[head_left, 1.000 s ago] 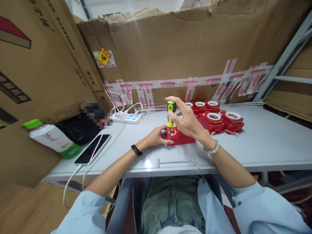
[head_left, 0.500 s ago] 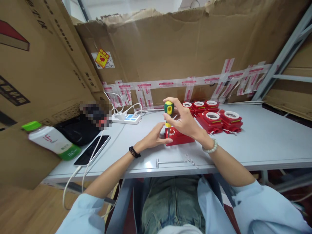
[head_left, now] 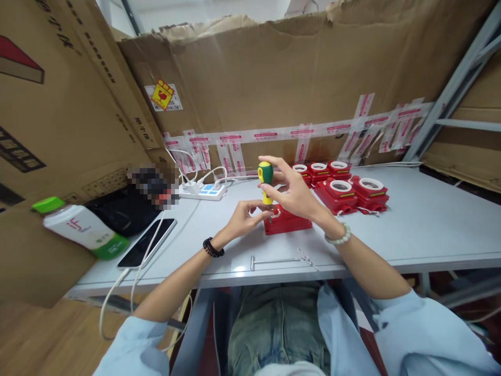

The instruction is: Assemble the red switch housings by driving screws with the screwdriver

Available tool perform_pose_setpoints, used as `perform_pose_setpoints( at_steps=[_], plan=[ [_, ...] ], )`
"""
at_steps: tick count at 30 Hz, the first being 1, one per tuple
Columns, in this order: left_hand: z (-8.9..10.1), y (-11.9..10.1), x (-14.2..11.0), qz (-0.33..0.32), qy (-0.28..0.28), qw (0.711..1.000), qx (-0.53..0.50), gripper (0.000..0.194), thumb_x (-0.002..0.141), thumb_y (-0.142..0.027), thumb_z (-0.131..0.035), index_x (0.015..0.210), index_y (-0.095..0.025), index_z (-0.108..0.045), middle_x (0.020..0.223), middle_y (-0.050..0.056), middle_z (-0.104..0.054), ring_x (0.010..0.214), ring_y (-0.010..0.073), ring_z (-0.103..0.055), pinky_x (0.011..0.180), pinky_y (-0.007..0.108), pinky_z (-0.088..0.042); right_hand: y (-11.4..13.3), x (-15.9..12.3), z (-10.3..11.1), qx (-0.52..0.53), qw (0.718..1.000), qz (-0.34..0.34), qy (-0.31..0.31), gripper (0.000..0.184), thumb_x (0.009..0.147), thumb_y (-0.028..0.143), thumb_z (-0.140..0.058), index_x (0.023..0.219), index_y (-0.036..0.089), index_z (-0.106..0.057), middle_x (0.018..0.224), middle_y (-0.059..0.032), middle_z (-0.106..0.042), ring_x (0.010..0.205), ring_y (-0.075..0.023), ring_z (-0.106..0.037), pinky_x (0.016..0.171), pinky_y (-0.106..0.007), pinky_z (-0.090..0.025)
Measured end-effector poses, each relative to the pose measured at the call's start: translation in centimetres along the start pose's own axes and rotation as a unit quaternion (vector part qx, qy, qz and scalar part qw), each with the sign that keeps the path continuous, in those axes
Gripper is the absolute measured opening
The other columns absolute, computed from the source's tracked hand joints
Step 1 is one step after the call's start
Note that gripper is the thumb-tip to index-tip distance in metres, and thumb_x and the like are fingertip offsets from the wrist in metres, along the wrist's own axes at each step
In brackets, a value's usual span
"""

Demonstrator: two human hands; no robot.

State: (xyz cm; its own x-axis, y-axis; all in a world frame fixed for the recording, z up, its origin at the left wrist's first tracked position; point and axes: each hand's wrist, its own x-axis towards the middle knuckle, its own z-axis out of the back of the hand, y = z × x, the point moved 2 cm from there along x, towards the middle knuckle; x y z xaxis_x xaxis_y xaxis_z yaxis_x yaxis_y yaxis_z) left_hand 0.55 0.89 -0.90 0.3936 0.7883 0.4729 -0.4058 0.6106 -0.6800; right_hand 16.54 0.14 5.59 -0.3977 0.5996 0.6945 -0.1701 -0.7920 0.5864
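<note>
Red housing (head_left: 289, 224) lies on the table (head_left: 422, 219) before you, partly covered by your right hand (head_left: 295, 196), which grips the upright screwdriver (head_left: 266, 175) by its handle. Your left hand (head_left: 245, 218) curls beside the shaft, partly hiding it; whether those fingers pinch anything, I cannot tell.

- Table (head_left: 422, 230): flat, pale grey top.
- Front centre: red block-shaped part (head_left: 291, 224); nearer the edge, T-shaped metal tool (head_left: 274, 260), with small pieces (head_left: 306, 257) just beside its right end.
- Back right: red housings (head_left: 337, 203) with white rings, closely grouped.
- Left side: white power strip (head_left: 205, 195), phone (head_left: 139, 248), black item (head_left: 117, 211), green-capped bottle (head_left: 84, 232).
</note>
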Motion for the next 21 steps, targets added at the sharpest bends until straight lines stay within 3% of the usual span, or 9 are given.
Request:
perform_pose_setpoints(
  at_steps=[3, 6, 9, 14, 21],
  plan=[
    [-0.15, 0.18, 0.02, 0.003, -0.027, 1.0, -0.011, 0.036, 0.079, -0.053, -0.068, 0.089, -0.019, -0.07, 0.081, 0.003, -0.073, 0.072, 0.0151, -0.059, 0.064, 0.028, -0.038, -0.39, 0.08, -0.16, -0.035, 0.998, 0.003, -0.045, 0.051, 0.082, 0.033, -0.065, 0.127, 0.025, -0.044, 0.085, 0.0016, -0.059, 0.065, -0.0123, -0.058, 0.061, -0.028, -0.053],
    [-0.47, 0.56, 0.05, 0.007, -0.062, 0.998, -0.028, 0.034, 0.075, -0.05, -0.074, 0.08, -0.018, -0.067, 0.078, 0.002, -0.072, 0.069, 0.0138, -0.058, 0.063, 0.027, -0.038, -0.51, 0.02, -0.37, -0.096, 0.992, 0.005, -0.083, 0.052, 0.08, 0.036, -0.068, 0.125, 0.025, -0.045, 0.09, -0.0003, -0.06, 0.063, -0.0122, -0.053, 0.058, -0.028, -0.052],
    [-0.51, 0.73, 0.01, 0.0, -0.053, 0.998, -0.034, 0.031, 0.077, -0.047, -0.072, 0.074, -0.017, -0.067, 0.075, 0.002, -0.072, 0.066, 0.0128, -0.056, 0.062, 0.027, -0.036, -0.23, -0.02, -0.24, -0.1, 0.993, 0.009, -0.069, 0.054, 0.082, 0.035, -0.065, 0.132, 0.025, -0.045, 0.094, -0.0016, -0.061, 0.069, -0.0133, -0.055, 0.059, -0.028, -0.053],
    [-0.13, 0.25, -0.16, 0.007, -0.018, 0.999, -0.032, 0.028, 0.083, -0.044, -0.065, 0.081, -0.017, -0.071, 0.082, 0.003, -0.075, 0.07, 0.0142, -0.059, 0.062, 0.027, -0.037, 0.07, 0.07, 0.31, -0.012, 1.0, 0.006, -0.005, 0.051, 0.087, 0.025, -0.054, 0.137, 0.028, -0.044, 0.099, -0.0016, -0.062, 0.081, -0.0137, -0.062, 0.06, -0.024, -0.053],
    [-0.51, 0.38, 0.0, -0.003, -0.059, 0.998, -0.027, 0.029, 0.076, -0.044, -0.073, 0.073, -0.017, -0.065, 0.074, 0.001, -0.07, 0.066, 0.0129, -0.055, 0.062, 0.026, -0.037, -0.11, 0.12, 0.01, -0.047, 0.996, 0.033, -0.065, 0.045, 0.079, 0.031, -0.068, 0.12, 0.025, -0.05, 0.091, -0.0001, -0.059, 0.074, -0.0128, -0.058, 0.055, -0.022, -0.05]
  ],
)
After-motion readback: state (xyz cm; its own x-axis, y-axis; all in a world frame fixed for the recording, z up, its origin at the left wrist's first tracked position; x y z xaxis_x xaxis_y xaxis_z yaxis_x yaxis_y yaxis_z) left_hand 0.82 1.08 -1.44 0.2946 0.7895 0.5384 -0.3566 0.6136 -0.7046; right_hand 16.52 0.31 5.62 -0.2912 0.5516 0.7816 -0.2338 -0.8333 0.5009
